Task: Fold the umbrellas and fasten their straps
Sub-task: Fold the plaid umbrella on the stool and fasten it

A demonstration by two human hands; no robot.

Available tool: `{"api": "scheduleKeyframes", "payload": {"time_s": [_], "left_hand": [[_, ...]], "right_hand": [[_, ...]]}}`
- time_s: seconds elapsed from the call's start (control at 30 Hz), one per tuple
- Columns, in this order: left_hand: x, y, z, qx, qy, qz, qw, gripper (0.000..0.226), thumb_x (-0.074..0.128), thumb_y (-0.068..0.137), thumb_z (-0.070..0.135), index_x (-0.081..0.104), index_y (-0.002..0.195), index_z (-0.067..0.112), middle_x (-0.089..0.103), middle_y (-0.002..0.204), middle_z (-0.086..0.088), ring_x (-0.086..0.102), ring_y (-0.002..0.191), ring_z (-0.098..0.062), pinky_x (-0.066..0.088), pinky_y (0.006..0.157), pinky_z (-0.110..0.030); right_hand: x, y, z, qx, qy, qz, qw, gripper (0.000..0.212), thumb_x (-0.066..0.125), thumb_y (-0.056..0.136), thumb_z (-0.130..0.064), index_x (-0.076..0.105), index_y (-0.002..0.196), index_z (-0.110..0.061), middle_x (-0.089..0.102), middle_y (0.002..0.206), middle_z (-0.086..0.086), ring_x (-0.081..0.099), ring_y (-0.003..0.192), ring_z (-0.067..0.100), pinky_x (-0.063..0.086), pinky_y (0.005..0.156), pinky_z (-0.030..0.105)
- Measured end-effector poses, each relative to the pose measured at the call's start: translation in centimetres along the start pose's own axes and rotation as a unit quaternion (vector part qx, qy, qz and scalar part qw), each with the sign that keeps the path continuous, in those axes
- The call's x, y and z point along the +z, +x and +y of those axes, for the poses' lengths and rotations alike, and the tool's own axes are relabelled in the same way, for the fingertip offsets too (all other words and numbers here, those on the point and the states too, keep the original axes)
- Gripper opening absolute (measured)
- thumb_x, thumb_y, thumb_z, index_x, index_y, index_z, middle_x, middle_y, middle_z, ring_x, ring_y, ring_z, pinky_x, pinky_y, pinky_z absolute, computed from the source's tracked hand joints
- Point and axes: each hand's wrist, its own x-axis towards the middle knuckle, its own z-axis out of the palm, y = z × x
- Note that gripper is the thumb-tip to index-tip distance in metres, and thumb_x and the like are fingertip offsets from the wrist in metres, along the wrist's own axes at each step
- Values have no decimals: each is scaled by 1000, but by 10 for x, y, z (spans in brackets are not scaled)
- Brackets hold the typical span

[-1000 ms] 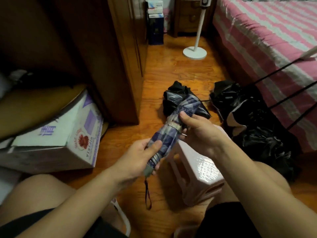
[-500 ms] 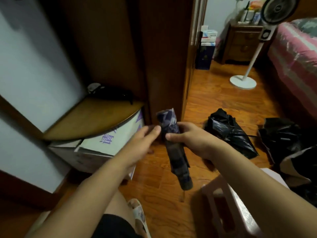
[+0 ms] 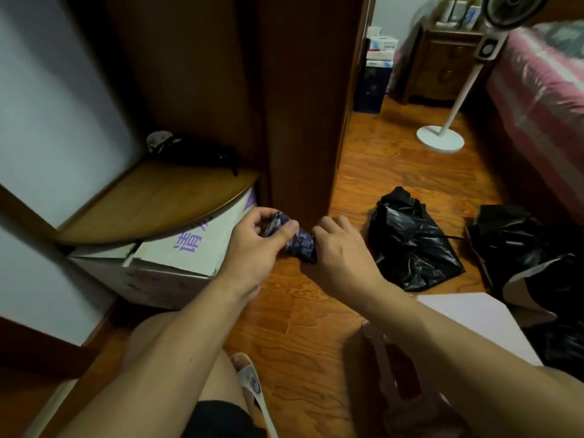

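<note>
Above the floor (image 3: 316,311), L hand (image 3: 252,248) & R hand (image 3: 341,251) both clasp plaid umbrella (image 3: 300,243): light, soft slippery canopy w/ stiff core; best held mid-bundle.

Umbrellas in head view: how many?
3. A blue plaid umbrella gripped by left hand and right hand; a black one on the floor right of them; another black one at far right, partly cut off. More may be hidden.
</note>
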Motion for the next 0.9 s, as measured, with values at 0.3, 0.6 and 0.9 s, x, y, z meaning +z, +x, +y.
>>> {"api": "scheduleKeyframes", "payload": {"time_s": [0.3, 0.6, 0.9], "left_hand": [[-3, 4, 5, -154, -103, 25, 982, 28, 70, 96, 25, 60, 116, 9, 67, 115, -18, 69, 96, -27, 61, 66, -33], [-1, -3, 22, 349, 565, -136, 736, 94, 49, 80, 84, 31, 156, 33, 39, 152, 4, 33, 143, -17, 30, 118, -41], [10, -10, 12, 410, 656, -122, 622, 38, 79, 76, 41, 54, 96, 21, 64, 81, 1, 63, 64, -22, 42, 51, -30]], "right_hand": [[-24, -21, 33, -94, -93, -14, 991, 70, 66, 89, -55, 44, 145, -19, 55, 135, 4, 49, 126, 28, 37, 112, 45], [-65, -38, 83, -116, -158, -38, 980, 36, 77, 78, -35, 59, 102, -14, 60, 85, 2, 60, 61, 24, 38, 44, 31], [-81, -46, 75, -104, -115, -93, 984, 61, 75, 81, -47, 47, 128, -21, 55, 112, -2, 63, 94, 21, 43, 62, 28]]}}
